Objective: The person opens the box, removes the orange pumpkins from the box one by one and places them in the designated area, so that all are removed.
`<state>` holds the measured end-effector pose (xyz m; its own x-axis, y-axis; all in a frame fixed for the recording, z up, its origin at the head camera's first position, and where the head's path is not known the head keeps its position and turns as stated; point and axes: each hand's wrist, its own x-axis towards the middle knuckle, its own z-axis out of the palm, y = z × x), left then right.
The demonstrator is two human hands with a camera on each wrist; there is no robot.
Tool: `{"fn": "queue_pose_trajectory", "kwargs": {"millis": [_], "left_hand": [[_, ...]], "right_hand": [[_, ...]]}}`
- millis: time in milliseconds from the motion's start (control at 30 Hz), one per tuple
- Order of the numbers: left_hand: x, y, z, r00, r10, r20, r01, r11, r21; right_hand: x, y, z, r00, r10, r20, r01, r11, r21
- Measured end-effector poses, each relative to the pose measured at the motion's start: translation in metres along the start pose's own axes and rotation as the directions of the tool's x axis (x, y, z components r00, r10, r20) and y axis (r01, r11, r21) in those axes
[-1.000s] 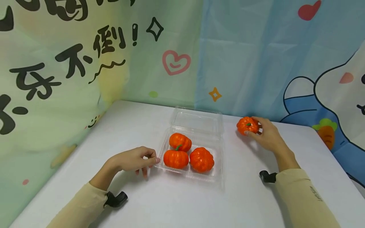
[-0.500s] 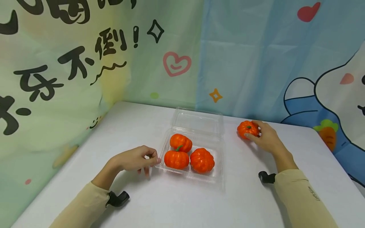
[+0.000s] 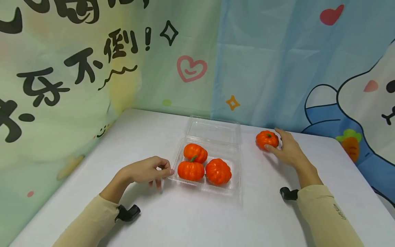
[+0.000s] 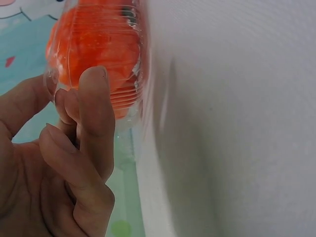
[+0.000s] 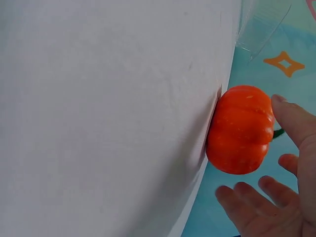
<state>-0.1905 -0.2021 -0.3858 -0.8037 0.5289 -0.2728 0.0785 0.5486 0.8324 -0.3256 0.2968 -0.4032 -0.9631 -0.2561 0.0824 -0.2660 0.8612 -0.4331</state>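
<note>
A clear plastic clamshell box [image 3: 235,169] lies in the middle of the white table, its lid [image 3: 213,130] folded back. Inside it sit three orange toy pumpkins: a rear one [image 3: 195,153], a front left one [image 3: 190,171] and a right one [image 3: 218,171]. My left hand [image 3: 147,170] pinches the box's left front rim between thumb and finger, its other fingers hanging loosely. Another pumpkin [image 3: 266,140], green-stemmed, stands on the table at the back right. Around it my right hand [image 3: 288,148] is spread; in the right wrist view the fingers [image 5: 252,200] are apart from this pumpkin [image 5: 242,129].
A printed cloth backdrop [image 3: 259,61] hangs along the table's back and left edges. Below each hand a black wrist camera [image 3: 128,212] sticks out from the sleeve. White table surface [image 3: 203,219] stretches in front of the box.
My right hand has loosened its fingers from the pumpkin at the back right, which came down slightly onto the table. The left hand stays at the box rim.
</note>
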Motion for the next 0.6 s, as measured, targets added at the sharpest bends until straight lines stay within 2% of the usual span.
{"fn": "queue_pose_trajectory", "kwargs": {"millis": [267,600], "left_hand": [[0.0,0.0,-0.001,1.0,-0.001,0.007,0.001,1.0,0.011],[0.003,0.003,0.0,1.0,-0.002,0.02,0.002,1.0,0.016]], "right_hand": [[-0.011,-0.011,-0.011,1.0,-0.022,0.01,0.022,1.0,0.004],[-0.027,-0.026,-0.027,0.998,-0.062,-0.026,0.061,0.997,-0.044]]}}
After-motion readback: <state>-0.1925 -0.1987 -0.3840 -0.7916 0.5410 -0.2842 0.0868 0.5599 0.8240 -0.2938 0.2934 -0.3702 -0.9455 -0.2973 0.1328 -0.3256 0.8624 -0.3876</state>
